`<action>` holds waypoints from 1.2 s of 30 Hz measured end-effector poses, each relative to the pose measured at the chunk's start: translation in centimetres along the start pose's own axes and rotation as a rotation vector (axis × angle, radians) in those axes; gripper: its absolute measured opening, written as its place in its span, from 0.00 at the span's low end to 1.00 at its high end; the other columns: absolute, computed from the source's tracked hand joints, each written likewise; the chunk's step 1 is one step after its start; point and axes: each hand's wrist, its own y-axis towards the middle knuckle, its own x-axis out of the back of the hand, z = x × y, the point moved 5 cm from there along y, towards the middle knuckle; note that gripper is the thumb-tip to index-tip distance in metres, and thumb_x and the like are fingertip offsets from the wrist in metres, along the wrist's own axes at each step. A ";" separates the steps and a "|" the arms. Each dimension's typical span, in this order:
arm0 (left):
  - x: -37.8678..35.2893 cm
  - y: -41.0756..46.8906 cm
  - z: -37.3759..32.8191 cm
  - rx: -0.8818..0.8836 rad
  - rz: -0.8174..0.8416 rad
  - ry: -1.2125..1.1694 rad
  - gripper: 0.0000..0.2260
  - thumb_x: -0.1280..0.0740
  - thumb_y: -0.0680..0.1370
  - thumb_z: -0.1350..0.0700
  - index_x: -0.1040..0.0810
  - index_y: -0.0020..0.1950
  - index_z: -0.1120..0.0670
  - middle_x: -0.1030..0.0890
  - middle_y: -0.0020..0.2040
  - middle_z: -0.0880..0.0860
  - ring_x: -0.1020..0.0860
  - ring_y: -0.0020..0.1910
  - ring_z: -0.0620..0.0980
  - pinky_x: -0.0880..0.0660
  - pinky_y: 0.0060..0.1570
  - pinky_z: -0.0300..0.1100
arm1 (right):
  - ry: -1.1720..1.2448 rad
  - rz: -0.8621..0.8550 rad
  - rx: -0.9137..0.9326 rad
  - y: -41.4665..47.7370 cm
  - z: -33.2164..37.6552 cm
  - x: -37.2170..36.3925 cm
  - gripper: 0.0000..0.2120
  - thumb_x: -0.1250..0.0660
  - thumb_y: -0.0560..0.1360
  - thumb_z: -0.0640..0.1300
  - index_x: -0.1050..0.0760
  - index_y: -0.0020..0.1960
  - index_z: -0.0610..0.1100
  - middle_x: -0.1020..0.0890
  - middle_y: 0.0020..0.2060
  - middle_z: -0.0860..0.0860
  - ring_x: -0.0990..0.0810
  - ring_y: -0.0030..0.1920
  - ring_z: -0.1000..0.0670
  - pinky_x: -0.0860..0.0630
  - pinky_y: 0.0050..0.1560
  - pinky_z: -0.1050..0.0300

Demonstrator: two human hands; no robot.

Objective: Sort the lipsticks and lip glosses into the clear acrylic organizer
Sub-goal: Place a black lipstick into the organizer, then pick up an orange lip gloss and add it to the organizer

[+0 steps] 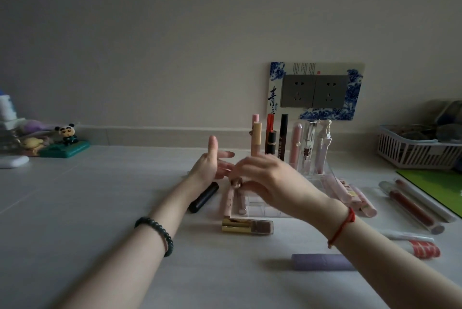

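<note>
The clear acrylic organizer [260, 205] stands mid-table with several upright lipsticks and glosses [283, 137] in its back slots. My right hand [260, 173] hovers over its front, fingers closed around a small rose-gold tube [236, 183] whose end shows below the fingers. My left hand [212, 163] is just left of it, fingers spread, holding nothing. Loose on the table lie a black lipstick [203, 197], pale pink tubes [228, 200], a gold-capped gloss [247, 226], a lilac tube [322, 262], pink tubes [350, 193] and long dark-red glosses [412, 207].
A white basket [412, 151] holding items sits at the back right, a green mat [435, 185] in front of it. Cartoon figurines [66, 142] and a white case [13, 160] stand at the back left. A wall socket plate [315, 91] is behind the organizer.
</note>
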 end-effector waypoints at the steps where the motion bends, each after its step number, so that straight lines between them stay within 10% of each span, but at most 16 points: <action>1: 0.3 0.0 -0.2 0.005 -0.004 -0.047 0.29 0.61 0.75 0.35 0.23 0.42 0.47 0.16 0.35 0.47 0.20 0.45 0.50 0.25 0.53 0.50 | 0.077 -0.061 -0.066 0.2 -0.4 0.8 0.10 0.35 0.71 0.41 0.24 0.52 0.44 0.19 0.47 0.51 0.23 0.46 0.58 0.26 0.52 0.66; 4: 0.5 -0.2 -0.8 0.004 0.072 -0.083 0.27 0.55 0.76 0.36 0.21 0.42 0.47 0.16 0.37 0.50 0.19 0.42 0.52 0.24 0.43 0.45 | 0.302 -0.267 -0.280 0.3 -1.9 3.2 0.10 0.36 0.70 0.41 0.25 0.50 0.44 0.22 0.42 0.57 0.23 0.41 0.64 0.29 0.48 0.77; 14: -2.4 -3.6 -5.5 -0.298 0.380 -0.011 0.08 0.29 0.65 0.50 0.18 0.42 0.47 0.16 0.39 0.48 0.18 0.39 0.47 0.22 0.40 0.35 | 0.861 -0.506 -0.653 -1.2 -5.2 6.7 0.04 0.33 0.70 0.40 0.23 0.45 0.45 0.17 0.37 0.47 0.16 0.37 0.50 0.20 0.36 0.61; 22: -3.7 -3.3 -5.0 -0.326 0.222 0.006 0.09 0.27 0.64 0.51 0.18 0.43 0.50 0.15 0.40 0.46 0.18 0.40 0.45 0.24 0.39 0.31 | 0.852 -0.285 -0.706 -1.5 -5.7 5.8 0.17 0.30 0.66 0.37 0.26 0.54 0.45 0.17 0.40 0.47 0.17 0.38 0.51 0.20 0.36 0.61; 28: -2.4 -3.0 -4.4 -0.347 0.044 -0.015 0.05 0.30 0.67 0.48 0.20 0.41 0.46 0.16 0.39 0.43 0.19 0.39 0.42 0.25 0.38 0.30 | 0.708 -0.420 -0.718 -2.0 -7.0 6.9 0.16 0.31 0.68 0.35 0.26 0.54 0.44 0.19 0.40 0.50 0.18 0.38 0.54 0.21 0.35 0.64; 36: 0.5 -1.9 -2.2 -0.230 -0.097 -0.076 0.02 0.31 0.72 0.57 0.20 0.43 0.53 0.16 0.43 0.55 0.18 0.45 0.55 0.23 0.52 0.47 | 0.429 -0.463 -0.761 -3.2 -9.0 4.6 0.15 0.32 0.68 0.33 0.26 0.53 0.43 0.22 0.38 0.54 0.21 0.38 0.55 0.21 0.40 0.62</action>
